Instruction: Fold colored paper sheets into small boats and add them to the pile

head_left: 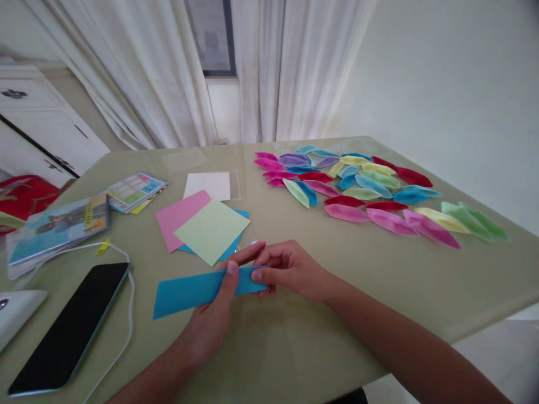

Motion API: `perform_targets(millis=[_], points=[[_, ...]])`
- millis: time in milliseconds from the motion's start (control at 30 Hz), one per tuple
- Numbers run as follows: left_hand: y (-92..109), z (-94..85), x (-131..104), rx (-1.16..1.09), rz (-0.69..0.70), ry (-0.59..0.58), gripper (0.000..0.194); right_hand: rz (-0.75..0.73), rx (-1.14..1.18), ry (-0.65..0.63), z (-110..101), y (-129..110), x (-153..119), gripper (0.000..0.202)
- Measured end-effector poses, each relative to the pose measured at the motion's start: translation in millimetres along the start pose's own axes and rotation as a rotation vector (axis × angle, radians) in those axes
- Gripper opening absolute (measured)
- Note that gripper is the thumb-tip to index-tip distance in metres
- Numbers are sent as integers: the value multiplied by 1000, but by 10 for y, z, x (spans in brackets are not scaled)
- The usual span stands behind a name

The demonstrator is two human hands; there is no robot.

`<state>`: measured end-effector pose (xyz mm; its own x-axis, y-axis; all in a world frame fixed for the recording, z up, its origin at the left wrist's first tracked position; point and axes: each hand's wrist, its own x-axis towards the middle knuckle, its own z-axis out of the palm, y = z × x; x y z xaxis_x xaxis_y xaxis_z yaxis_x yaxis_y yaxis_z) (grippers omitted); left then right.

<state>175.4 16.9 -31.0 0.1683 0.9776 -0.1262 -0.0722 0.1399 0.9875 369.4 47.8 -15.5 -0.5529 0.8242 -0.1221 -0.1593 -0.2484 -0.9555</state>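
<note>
A long blue paper strip (185, 292), a sheet folded in half, lies on the olive-green table (379, 280) near the front edge. My left hand (213, 322) presses its thumb on the strip's middle. My right hand (284, 269) pinches the strip's right end between thumb and fingers. Just beyond the hands is a small stack of square sheets: a light green sheet (213, 230) on top, a pink sheet (179, 216) and a blue one under it, and a white sheet (208, 185) further back.
Several folded paper boats (362, 188) in pink, blue, green, yellow, red and purple cover the right half of the table. A black phone (71, 328) with a white cable lies front left. Booklets (59, 227) and cards (132, 191) sit at the left. Curtains hang behind.
</note>
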Motion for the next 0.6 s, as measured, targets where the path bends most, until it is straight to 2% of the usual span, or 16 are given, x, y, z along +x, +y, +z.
perform_targets(millis=[100, 167, 200, 267, 333, 400, 467, 500, 600], points=[[58, -38, 69, -81, 11, 87, 52, -27, -71, 51, -148, -96, -16, 29], [123, -106, 177, -203, 82, 166, 49, -47, -131, 111, -311, -177, -14, 28], [160, -149, 242, -282, 164, 233, 50, -65, -163, 151, -395, -213, -9, 28], [222, -230, 363, -406, 266, 344, 48, -172, -182, 341, -524, -258, 6, 26], [238, -268, 433, -402, 305, 401, 39, -245, -131, 461, -558, -262, 24, 25], [194, -248, 433, -357, 241, 309, 28, -221, -54, 455, -486, -229, 38, 26], [114, -193, 384, -271, 152, 149, 36, -136, -52, 351, -361, -179, 42, 30], [75, -164, 355, -243, 140, 106, 37, -103, -70, 301, -302, -156, 40, 31], [11, -100, 291, -248, 105, 124, 36, -33, -144, 214, -208, -117, 21, 34]])
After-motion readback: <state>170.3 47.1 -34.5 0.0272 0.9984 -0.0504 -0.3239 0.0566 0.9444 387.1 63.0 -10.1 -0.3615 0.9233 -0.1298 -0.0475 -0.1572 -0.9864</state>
